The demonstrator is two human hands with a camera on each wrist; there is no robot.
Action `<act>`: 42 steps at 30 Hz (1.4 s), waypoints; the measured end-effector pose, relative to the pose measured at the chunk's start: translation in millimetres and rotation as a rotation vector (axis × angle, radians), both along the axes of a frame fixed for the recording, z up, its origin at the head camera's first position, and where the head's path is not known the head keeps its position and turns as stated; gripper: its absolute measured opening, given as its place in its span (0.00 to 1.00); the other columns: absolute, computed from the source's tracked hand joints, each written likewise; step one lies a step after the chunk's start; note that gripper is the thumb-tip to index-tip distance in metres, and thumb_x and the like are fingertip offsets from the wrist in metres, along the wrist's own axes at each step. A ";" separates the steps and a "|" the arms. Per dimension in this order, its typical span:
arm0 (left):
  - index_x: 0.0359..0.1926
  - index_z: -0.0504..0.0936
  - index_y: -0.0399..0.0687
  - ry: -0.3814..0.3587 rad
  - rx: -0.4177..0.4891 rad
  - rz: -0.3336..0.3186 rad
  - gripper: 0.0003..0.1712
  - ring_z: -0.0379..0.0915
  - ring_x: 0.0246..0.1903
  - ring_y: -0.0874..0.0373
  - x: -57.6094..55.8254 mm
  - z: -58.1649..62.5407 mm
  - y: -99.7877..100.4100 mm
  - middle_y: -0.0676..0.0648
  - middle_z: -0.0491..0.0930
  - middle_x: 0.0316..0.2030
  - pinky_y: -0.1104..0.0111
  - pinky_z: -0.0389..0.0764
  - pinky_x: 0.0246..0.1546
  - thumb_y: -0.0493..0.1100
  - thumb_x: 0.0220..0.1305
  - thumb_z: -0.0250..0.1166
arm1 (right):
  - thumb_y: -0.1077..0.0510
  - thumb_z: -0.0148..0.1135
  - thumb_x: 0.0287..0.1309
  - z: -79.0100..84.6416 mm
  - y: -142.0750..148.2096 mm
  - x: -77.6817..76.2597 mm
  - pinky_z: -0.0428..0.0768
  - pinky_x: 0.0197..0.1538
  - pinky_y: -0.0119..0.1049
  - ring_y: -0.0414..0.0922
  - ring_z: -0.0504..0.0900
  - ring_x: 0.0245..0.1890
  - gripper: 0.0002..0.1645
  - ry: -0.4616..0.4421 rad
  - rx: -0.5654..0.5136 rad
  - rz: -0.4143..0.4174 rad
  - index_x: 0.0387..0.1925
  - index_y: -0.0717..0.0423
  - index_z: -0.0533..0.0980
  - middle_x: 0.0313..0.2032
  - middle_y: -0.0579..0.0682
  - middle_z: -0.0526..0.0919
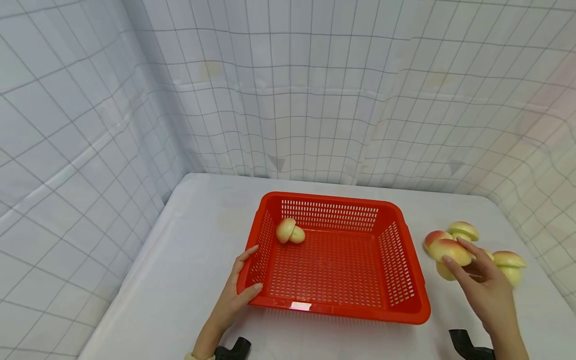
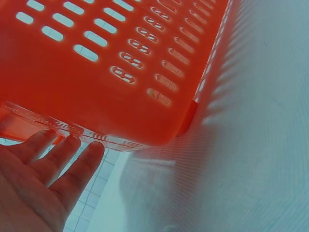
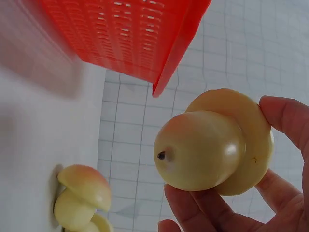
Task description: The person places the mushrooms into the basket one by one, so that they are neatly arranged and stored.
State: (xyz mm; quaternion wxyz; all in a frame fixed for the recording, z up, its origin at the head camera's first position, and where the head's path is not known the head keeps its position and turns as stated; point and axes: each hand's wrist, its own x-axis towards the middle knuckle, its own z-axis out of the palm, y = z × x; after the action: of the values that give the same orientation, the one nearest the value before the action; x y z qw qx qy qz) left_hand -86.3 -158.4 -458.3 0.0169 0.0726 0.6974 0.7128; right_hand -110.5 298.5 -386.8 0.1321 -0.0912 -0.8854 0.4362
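you look to be at the picking step: your right hand [image 1: 490, 290] pinches one mushroom-shaped piece [image 1: 450, 251] by its cap, thumb on one side and fingers on the other, and in the right wrist view it appears held off the white table [image 1: 202, 250] with its stem facing that camera. your left hand [image 1: 234, 295] rests at the near left corner of the red basket [image 1: 333, 315], thumb spread apart from the index finger, both on the rim; in the left wrist view the fingers look fairly straight against it rather than clenched. as a judgement, the next move calls for bringing the pinched piece left over the basket's right wall and letting it go on the bare floor inside, with the left hand steadying the rim. now the count: one basket; one piece in it, lying near its left wall [image 1: 288, 231]; one in your right hand; and at least three on the table right of the basket, namely a far one [image 1: 463, 229], a redder one [image 1: 434, 237] partly behind the held piece, and one at the far right [image 1: 508, 259]. a yellowish patch behind your right fingers may be a fourth; you cannot tell from here.
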 end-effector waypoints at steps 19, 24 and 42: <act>0.71 0.55 0.56 0.037 -0.013 -0.010 0.39 0.57 0.58 0.39 -0.7 -0.1 -1.5 0.42 0.53 0.66 0.61 0.73 0.50 0.37 0.60 0.58 | 0.47 0.69 0.53 31.8 -42.0 -34.2 0.75 0.34 0.31 0.45 0.76 0.39 0.33 0.096 0.199 0.369 0.61 0.41 0.72 0.45 0.49 0.80; 0.70 0.55 0.58 0.017 -0.003 -0.009 0.39 0.58 0.58 0.37 -1.0 -0.2 -1.0 0.41 0.53 0.66 0.58 0.74 0.49 0.37 0.60 0.58 | 0.47 0.70 0.51 38.6 -54.7 -51.2 0.74 0.34 0.33 0.46 0.76 0.38 0.31 0.115 0.240 0.456 0.59 0.42 0.74 0.39 0.47 0.80; 0.70 0.55 0.58 0.018 -0.004 0.001 0.39 0.60 0.56 0.37 -1.6 -0.9 0.0 0.42 0.54 0.65 0.56 0.75 0.47 0.37 0.59 0.57 | 0.43 0.71 0.49 38.0 -106.7 -102.7 0.74 0.39 0.41 0.42 0.77 0.41 0.29 0.033 0.317 0.752 0.55 0.38 0.76 0.44 0.38 0.80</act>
State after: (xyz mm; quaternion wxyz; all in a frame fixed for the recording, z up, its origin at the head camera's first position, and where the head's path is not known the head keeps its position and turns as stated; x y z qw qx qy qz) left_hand -87.8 -158.4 -459.3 0.0103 0.0784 0.6990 0.7108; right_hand -213.1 191.8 -348.8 -0.0102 0.2674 -0.9111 0.3136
